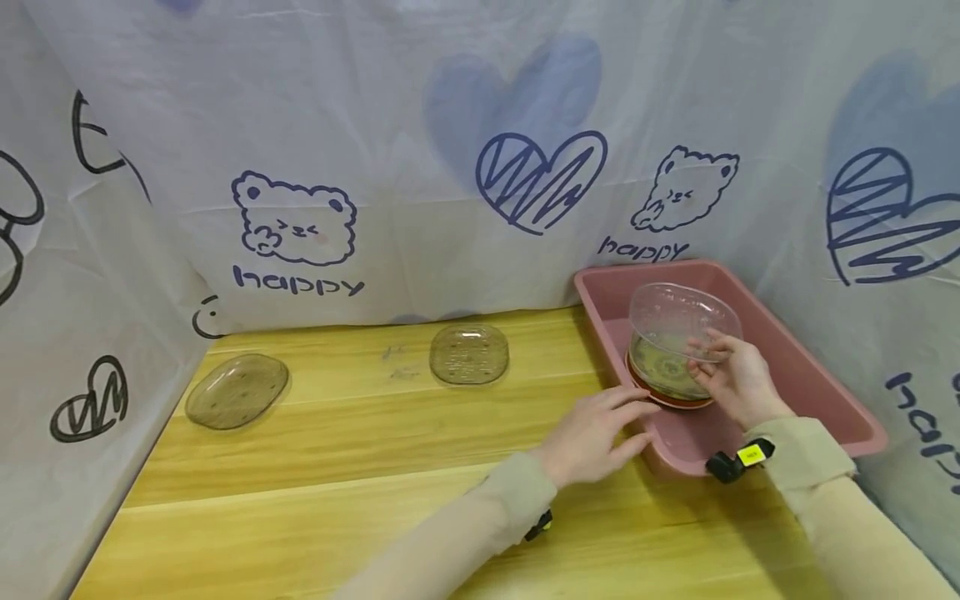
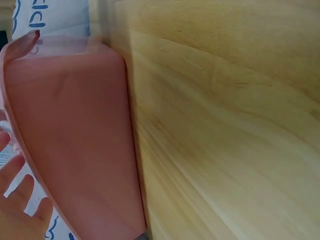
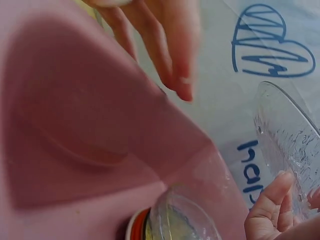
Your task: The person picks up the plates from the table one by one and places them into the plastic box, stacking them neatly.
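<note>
My right hand [image 1: 738, 379] pinches the edge of a clear, textured plate [image 1: 678, 304] and holds it tilted over the pink basin [image 1: 798, 367]. In the right wrist view, the thumb and fingers grip this clear plate [image 3: 285, 135] by its lower part. Below it in the basin lies a stack of dishes [image 1: 663, 371], a see-through one on top and an orange-red rim underneath. My left hand [image 1: 600, 433] is at the basin's near left rim with fingers loosely extended, holding nothing. Whether its fingertips touch the rim, I cannot tell.
Two brownish see-through plates lie on the wooden table [image 1: 315, 475]: an oval-looking one [image 1: 238, 392] at the far left and a rounded-square one [image 1: 469, 355] at the back middle. A printed white cloth [image 1: 405, 150] hangs behind and along both sides, close to the basin.
</note>
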The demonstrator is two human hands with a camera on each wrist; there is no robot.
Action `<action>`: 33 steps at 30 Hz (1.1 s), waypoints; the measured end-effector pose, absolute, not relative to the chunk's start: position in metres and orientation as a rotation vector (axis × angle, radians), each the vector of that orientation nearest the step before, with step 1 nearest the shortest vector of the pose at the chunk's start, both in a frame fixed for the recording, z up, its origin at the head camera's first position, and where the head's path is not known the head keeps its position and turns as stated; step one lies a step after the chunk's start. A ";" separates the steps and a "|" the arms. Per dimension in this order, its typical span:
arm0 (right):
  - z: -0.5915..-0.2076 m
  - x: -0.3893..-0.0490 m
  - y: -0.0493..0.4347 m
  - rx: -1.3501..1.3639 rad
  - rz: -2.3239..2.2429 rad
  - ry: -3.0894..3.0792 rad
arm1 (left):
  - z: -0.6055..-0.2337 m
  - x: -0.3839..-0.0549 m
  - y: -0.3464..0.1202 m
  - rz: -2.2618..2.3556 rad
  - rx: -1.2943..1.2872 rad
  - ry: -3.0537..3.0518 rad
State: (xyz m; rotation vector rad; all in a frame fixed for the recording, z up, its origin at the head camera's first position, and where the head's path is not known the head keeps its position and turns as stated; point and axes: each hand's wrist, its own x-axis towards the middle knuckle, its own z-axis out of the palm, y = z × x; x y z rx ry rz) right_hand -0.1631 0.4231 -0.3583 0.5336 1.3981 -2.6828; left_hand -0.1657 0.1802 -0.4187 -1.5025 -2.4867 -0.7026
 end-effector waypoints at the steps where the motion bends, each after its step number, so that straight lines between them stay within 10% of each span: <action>1: -0.359 -0.164 0.425 0.538 -2.687 1.385 | -0.419 -0.165 0.181 -0.684 -1.508 -2.495; 33: -0.379 -0.200 0.480 0.740 -2.149 1.902 | -0.414 -0.161 0.189 -0.523 -1.498 -2.623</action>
